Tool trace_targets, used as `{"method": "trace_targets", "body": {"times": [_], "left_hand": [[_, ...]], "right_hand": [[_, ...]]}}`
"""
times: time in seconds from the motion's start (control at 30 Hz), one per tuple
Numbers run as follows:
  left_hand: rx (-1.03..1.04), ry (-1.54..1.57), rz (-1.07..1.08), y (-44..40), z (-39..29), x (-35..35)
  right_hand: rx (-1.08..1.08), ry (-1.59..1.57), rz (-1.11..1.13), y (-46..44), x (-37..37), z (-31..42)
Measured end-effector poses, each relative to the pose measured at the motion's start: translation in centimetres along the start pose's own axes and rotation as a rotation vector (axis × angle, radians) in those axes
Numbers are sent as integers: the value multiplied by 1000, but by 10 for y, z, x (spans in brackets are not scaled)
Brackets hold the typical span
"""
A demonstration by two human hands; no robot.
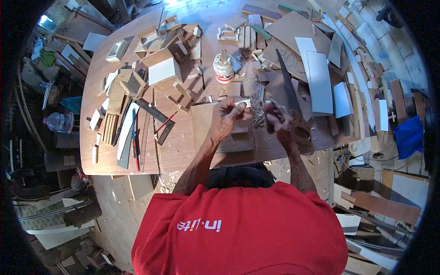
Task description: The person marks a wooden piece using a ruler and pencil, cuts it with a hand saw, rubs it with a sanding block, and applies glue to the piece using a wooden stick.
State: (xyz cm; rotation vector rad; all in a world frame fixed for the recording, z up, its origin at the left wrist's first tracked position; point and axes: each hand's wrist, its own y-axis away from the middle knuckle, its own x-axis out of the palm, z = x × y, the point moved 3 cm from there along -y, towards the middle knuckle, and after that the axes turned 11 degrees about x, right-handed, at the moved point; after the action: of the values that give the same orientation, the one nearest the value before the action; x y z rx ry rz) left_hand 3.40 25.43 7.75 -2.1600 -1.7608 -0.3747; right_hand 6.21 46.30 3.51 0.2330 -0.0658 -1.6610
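My left hand [228, 115] is closed, thumb against fingers, on a small white strip [244, 102] that juts out to the right. It is over a brown board [201, 120] at the table's near edge. To its right my right hand [278, 120] is raised with fingers bent. Motion smears those fingers, so I cannot make out whether they hold anything. A white jar with a red label [223, 68] stands beyond both hands, sticks poking from its top. Close to my right hand is a handsaw [288, 82], its dark blade pointing away.
Small wooden box assemblies [164, 72] crowd the table's left half. A try square [158, 120], a red pencil [166, 123] and rulers lie nearer. White panels [318, 82] and boards are stacked on the right. Wood offcuts [380, 201] cover the floor at the right.
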Motion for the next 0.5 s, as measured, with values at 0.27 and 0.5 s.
{"method": "trace_targets", "body": {"times": [0.27,0.5], "left_hand": [[181,-232,-77,-13,10,-10],[123,-163,-20,-13,4,-9]], "right_hand": [[20,112,140,12,39,25],[52,50,53,-7,58,49]]}}
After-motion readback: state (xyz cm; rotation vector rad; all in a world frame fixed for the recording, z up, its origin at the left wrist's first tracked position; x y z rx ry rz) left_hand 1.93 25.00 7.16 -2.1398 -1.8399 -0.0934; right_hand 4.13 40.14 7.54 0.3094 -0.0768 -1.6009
